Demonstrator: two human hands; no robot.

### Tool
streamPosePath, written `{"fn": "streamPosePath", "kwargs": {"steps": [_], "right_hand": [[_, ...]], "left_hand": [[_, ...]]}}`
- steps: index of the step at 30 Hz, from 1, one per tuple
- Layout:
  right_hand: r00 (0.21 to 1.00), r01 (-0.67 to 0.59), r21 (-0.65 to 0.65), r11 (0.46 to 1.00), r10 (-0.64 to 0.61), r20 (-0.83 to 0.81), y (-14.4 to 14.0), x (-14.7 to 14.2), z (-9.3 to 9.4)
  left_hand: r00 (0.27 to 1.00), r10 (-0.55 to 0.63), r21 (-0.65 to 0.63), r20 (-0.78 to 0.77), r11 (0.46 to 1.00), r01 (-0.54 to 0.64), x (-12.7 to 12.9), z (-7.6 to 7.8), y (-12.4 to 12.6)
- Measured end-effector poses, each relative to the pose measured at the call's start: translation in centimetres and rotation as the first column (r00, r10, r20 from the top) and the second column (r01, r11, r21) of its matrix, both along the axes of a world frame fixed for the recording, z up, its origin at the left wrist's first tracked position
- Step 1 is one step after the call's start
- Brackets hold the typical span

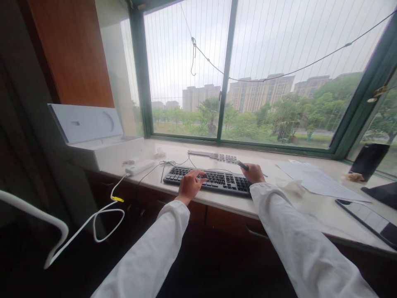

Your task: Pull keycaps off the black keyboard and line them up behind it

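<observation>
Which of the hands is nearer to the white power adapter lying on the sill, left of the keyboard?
The left. The left hand rests on the black keyboard, toward its left half, fairly near the white power adapter. The right hand holds a dark pen at the keyboard's far right end.

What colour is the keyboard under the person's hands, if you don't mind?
The keyboard is black with white key legends, seen in the head view.

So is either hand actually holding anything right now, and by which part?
The right hand grips a dark pen-like tool by its lower end. The left hand holds nothing, resting on the black keyboard.
</observation>
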State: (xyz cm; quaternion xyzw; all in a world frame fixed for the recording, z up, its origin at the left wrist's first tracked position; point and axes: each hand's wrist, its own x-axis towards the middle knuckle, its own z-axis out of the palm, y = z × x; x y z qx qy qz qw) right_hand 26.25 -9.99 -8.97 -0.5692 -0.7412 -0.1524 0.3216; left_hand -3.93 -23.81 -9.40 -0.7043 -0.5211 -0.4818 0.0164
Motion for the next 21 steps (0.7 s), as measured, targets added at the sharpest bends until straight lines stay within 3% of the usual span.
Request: {"fn": "streamPosePath", "kwargs": {"steps": [8,16,21], "right_hand": [[1.000,0.005,-0.007,1.000,-0.005,0.015,-0.61,-0.20,0.39],[1.000,-0.005,-0.022,1.000,0.006,0.014,-0.84,-0.44,0.49],[0.998,-0.011,-0.044,0.999,0.014,0.054,-1.00,-0.61,0.71]], "left_hand": [[1.000,0.010,0.005,0.000,1.000,-0.010,0.00,0.01,0.10],[0.979,0.202,0.057,0.040,0.977,-0.204,0.12,-0.05,0.14],[0.975,0.220,0.071,0.039,0.972,-0.223,0.20,-0.15,0.17]]}}
